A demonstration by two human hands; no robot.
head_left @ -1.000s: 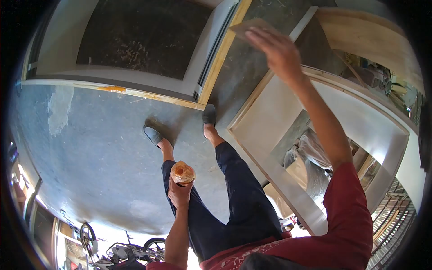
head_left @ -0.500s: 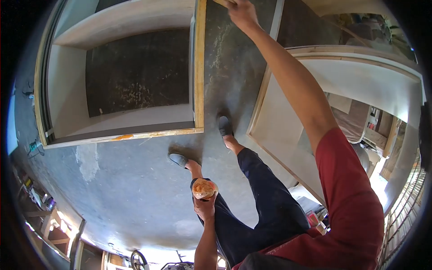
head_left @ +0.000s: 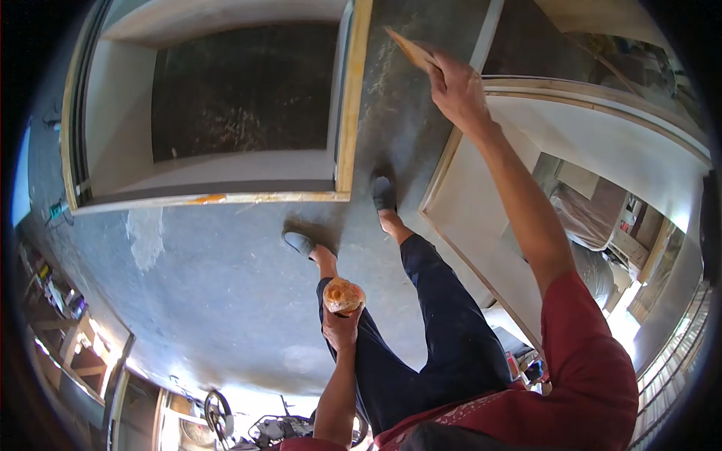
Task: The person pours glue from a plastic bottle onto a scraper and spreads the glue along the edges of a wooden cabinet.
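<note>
In my left hand is a small container with orange-brown paste in its top, held over my left leg. My right hand is raised at upper centre, its fingers pinched on a thin, flat tan piece that points up and left. The piece is above the floor, just right of the wooden edge of a large box-like frame, and touches nothing that I can see. An orange smear marks the frame's front edge.
A second pale frame stands at the right, with plastic-wrapped things beyond it. My feet in grey shoes are on the grey floor between the frames. A motorcycle is at the bottom, and shelving at the lower left.
Since half a second ago, my right hand has come back from the top edge, down and to the right, with the flat piece. My left hand still holds the container. The view has shifted.
</note>
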